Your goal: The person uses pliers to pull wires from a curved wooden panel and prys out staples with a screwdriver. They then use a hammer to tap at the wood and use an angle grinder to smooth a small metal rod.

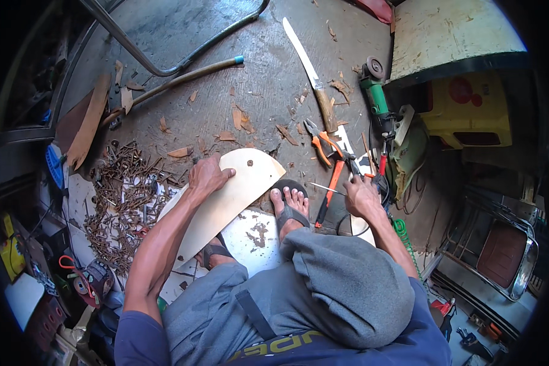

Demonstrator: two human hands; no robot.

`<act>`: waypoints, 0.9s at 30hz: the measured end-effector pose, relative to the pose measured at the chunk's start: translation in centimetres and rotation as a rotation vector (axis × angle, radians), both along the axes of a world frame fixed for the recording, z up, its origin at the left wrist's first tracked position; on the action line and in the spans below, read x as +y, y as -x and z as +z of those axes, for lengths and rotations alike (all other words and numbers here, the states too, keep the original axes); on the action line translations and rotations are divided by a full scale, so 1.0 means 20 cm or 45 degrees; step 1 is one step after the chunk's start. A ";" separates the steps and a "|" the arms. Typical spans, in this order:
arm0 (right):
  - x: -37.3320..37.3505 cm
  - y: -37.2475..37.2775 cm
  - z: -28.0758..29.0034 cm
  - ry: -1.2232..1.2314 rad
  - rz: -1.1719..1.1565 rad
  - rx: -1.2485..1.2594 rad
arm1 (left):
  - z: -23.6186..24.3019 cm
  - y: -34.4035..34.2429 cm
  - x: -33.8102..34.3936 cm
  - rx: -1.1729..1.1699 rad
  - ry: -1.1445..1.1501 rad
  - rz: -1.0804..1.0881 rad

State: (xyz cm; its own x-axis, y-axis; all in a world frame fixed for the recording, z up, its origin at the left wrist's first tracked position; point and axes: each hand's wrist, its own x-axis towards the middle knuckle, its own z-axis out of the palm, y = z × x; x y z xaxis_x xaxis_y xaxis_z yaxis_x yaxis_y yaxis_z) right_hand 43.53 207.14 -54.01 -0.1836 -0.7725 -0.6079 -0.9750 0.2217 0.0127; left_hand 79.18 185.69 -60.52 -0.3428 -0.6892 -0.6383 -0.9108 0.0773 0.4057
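Note:
A pale, half-round wooden board (241, 183) with a small hole near its top lies tilted in front of me. My left hand (208, 175) grips its upper left edge, the thumb resting on the face and the other fingers partly hidden. To the right, my right hand (363, 196) is closed around a thin pointed metal tool (327, 188); its tip points left toward my foot, and the palm hides the other end. Pliers with orange handles (320, 146) and an orange-and-black tool handle (330, 194) lie just left of that hand.
A long knife (304, 58) with a wooden handle lies ahead, beside a green angle grinder (378, 100). Rusty screws and nails (125, 195) are heaped at left. Bent metal tubing (165, 67) stands at far left. Wood chips litter the floor; a chair (500, 256) is at right.

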 end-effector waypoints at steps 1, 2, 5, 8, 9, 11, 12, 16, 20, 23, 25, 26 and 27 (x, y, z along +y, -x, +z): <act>-0.07 -0.09 -0.03 0.299 -0.083 -0.133 | -0.02 -0.01 0.00 -0.022 -0.014 0.005; -0.13 -0.16 -0.10 0.355 -0.182 -0.352 | -0.04 0.00 -0.01 -0.033 -0.026 0.002; -0.30 -0.39 -0.29 0.566 -0.177 -0.485 | -0.04 0.01 -0.02 -0.010 -0.053 -0.016; -0.36 -0.45 -0.44 0.514 -0.323 -0.494 | -0.02 0.03 -0.01 -0.059 -0.050 0.007; -0.36 -0.43 -0.48 0.535 -0.319 -0.517 | -0.03 0.04 -0.01 -0.062 -0.039 0.014; -0.35 -0.38 -0.51 0.560 -0.311 -0.561 | -0.01 0.04 -0.01 -0.045 -0.049 0.023; -0.33 -0.37 -0.52 0.511 -0.322 -0.580 | 0.00 0.03 0.00 -0.024 -0.050 0.027; -0.32 -0.48 -0.36 0.442 -0.415 -0.921 | 0.03 0.01 0.00 -0.011 -0.038 0.055; -0.31 -0.55 -0.36 0.396 -0.589 -1.092 | 0.04 -0.02 0.01 0.086 -0.002 0.050; -0.29 -0.56 -0.37 0.670 -0.458 -1.071 | 0.10 -0.02 0.03 0.129 0.026 0.040; -0.28 -0.55 -0.35 0.732 -0.297 -0.912 | 0.14 -0.02 0.05 0.181 0.049 0.045; -0.28 -0.54 -0.34 0.757 -0.213 -0.834 | 0.17 -0.02 0.06 0.179 0.058 0.042; -0.27 -0.53 -0.34 0.761 -0.211 -0.828 | 0.20 -0.01 0.07 0.177 0.068 0.041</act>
State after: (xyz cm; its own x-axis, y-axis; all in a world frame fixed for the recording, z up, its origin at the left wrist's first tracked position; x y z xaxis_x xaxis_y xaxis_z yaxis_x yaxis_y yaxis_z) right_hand 54.22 201.65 -60.79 -0.0809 -0.9874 -0.1356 -0.7040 0.1529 -0.6935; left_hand 79.36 187.04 -56.56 -0.4026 -0.7328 -0.5485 -0.8485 0.0740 0.5239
